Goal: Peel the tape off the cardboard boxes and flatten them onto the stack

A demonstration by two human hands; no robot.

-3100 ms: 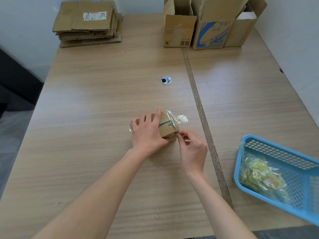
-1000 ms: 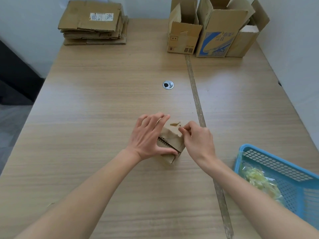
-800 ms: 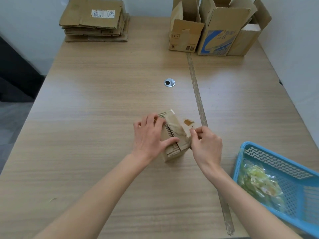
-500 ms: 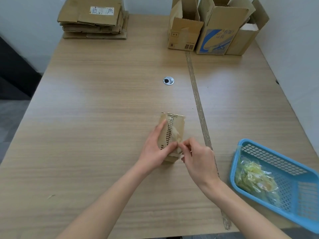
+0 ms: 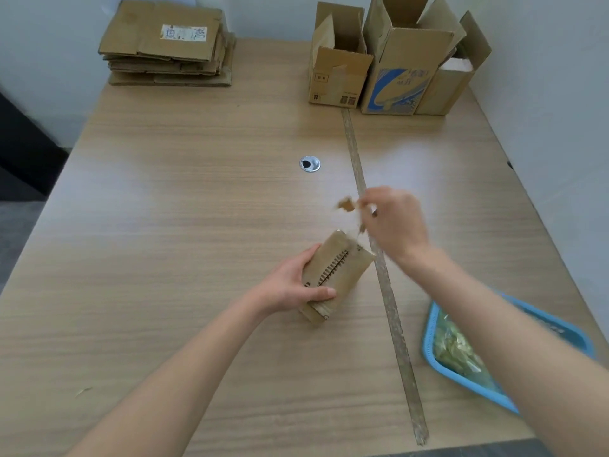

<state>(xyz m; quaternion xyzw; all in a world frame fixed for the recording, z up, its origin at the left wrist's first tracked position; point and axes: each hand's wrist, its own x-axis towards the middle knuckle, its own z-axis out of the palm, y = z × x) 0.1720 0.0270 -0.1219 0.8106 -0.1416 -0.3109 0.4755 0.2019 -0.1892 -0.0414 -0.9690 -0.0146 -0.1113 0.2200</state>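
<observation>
A small brown cardboard box (image 5: 342, 270) with a jagged dark tear line stands tilted at the middle of the table. My left hand (image 5: 290, 286) grips its left side, thumb across the front. My right hand (image 5: 392, 222) is raised beyond the box and blurred; its fingers pinch a strip of tape (image 5: 346, 204) with a torn brown paper scrap on it, and the strip still reaches down to the box's top corner. The stack of flattened boxes (image 5: 168, 44) lies at the table's far left corner.
Three open upright boxes (image 5: 395, 61) stand at the far right. A blue basket (image 5: 428, 334) holding crumpled tape sits at the near right edge, partly behind my right forearm. A metal grommet (image 5: 309, 163) and a long seam strip (image 5: 379, 275) mark the tabletop.
My right hand has pulled up and away from the box, drawing the tape strip off its top. My left hand has turned the box to a tilt.
</observation>
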